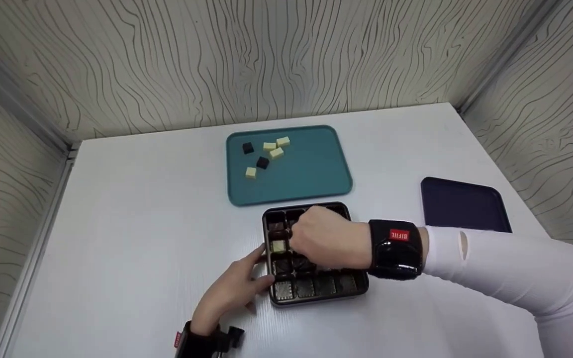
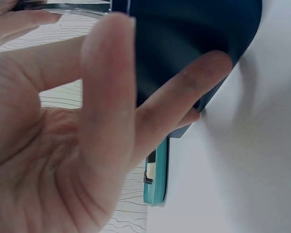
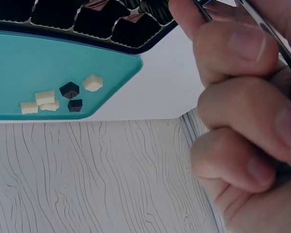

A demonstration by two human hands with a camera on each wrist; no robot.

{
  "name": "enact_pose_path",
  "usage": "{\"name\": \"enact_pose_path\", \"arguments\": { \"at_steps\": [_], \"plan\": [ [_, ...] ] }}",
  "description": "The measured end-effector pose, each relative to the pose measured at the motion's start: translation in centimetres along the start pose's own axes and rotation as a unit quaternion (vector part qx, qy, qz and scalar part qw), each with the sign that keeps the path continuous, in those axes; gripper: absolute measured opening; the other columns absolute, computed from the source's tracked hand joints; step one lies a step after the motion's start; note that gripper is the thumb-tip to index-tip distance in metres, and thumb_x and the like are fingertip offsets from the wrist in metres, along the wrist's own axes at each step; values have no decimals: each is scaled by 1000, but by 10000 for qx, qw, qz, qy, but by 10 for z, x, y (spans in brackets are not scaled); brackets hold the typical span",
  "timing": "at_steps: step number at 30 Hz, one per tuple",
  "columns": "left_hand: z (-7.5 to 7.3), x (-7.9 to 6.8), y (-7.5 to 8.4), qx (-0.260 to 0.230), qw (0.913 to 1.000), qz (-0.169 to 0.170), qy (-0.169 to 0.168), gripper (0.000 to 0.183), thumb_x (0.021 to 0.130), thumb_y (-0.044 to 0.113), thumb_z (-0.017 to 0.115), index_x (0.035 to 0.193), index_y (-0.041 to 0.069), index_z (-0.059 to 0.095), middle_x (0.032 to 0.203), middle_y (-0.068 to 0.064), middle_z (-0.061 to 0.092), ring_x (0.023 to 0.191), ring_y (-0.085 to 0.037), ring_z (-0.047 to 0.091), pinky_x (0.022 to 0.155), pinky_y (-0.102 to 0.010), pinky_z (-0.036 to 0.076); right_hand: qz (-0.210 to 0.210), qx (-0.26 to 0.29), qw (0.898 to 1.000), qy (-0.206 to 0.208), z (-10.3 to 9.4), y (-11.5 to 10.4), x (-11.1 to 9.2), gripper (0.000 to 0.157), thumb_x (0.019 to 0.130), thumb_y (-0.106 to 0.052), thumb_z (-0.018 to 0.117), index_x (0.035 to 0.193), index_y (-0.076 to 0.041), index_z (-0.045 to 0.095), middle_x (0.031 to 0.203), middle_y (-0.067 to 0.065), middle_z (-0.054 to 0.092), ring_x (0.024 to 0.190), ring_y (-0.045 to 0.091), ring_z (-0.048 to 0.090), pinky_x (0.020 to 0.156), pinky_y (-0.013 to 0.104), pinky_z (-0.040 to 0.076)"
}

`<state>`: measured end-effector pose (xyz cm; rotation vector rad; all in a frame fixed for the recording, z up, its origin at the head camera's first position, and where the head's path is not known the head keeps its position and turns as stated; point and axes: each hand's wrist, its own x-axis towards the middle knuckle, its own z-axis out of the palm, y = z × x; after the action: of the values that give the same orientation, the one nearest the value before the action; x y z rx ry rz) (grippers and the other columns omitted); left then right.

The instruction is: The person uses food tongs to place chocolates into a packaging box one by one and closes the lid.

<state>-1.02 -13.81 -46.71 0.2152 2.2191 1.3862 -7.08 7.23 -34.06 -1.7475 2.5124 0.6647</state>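
A dark box (image 1: 319, 300) divided into square compartments stands on the white table; one compartment holds a white chocolate cube (image 1: 278, 246), others dark chocolate pieces (image 1: 282, 267). My left hand (image 1: 237, 284) rests its fingers against the box's left side; in the left wrist view its fingers (image 2: 184, 77) lie fairly straight along the box wall (image 2: 194, 29). Over the box's middle, my right hand (image 1: 326, 238) is curled round a pair of metal tweezers (image 3: 269, 31), whose two thin arms show in the right wrist view. Their tips are hidden in the head view.
Behind the box lies a teal tray (image 1: 311, 169) with several white cubes (image 1: 276, 153) and two dark cubes (image 1: 262, 162) toward its left side. A dark purple tray (image 1: 465, 204) lies at the right, partly behind the right forearm. Wood-patterned panels (image 1: 266, 59) enclose the table.
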Motion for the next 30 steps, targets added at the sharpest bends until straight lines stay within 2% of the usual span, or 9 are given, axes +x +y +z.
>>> {"name": "enact_pose_path", "arguments": {
  "at_steps": [5,11,17,21,23,26,28,30],
  "plan": [
    [0,0,0,1,10000,-13,7,76,102,18,67,165,1,29,156,-28,53,51,-15,64,48,-32,54,4,-13,10000,-54,4,-4,6,3,83,-21,80,81,-20,78,79,-5,77,64,12,67,59,28,58],
    [0,-1,0,-21,10000,-58,8,76,102,20,67,166,3,29,152,-27,57,49,-11,61,48,-33,54,41,-89,9999,-114,8,-6,10,6,86,-24,79,82,-20,78,78,-5,76,64,12,67,57,29,58],
    [0,-1,1,29,10000,-23,29,76,102,20,68,165,3,30,150,-29,58,48,-10,59,48,-32,53,265,385,9983,-342,7,-2,8,10,83,-25,82,80,-17,77,79,-3,77,61,13,64,55,29,54],
    [0,0,1,86,10000,-9,44,76,102,21,68,165,2,30,151,-29,57,46,-9,58,51,-31,54,477,617,9952,-584,-2,6,1,22,85,-31,84,74,-16,73,73,-3,74,56,11,58,49,26,48],
    [0,0,1,127,9999,11,43,76,102,21,67,165,0,29,154,-29,55,46,-9,57,55,-30,55,573,749,9938,-581,-7,13,-6,32,84,-35,85,67,-16,67,63,-6,65,52,9,50,45,24,42],
    [0,-1,1,202,9998,69,42,76,102,21,67,164,-2,29,156,-29,52,46,-8,57,63,-28,56,736,977,9919,-350,-11,26,-18,49,84,-39,86,58,-16,51,54,-8,42,50,7,35,44,22,30],
    [-1,-1,1,207,9998,71,29,77,102,21,67,164,-3,28,157,-29,52,46,-8,58,63,-28,56,875,1208,9888,-94,-9,36,-26,59,85,-39,86,56,-18,39,55,-10,29,52,7,27,46,21,23],
    [-1,-1,0,191,9998,70,8,77,103,21,66,164,-4,27,157,-29,51,46,-8,58,62,-28,57,1065,1357,9849,150,-5,44,-32,65,86,-40,85,56,-20,30,55,-10,22,51,7,23,47,21,19]
  ]
}}
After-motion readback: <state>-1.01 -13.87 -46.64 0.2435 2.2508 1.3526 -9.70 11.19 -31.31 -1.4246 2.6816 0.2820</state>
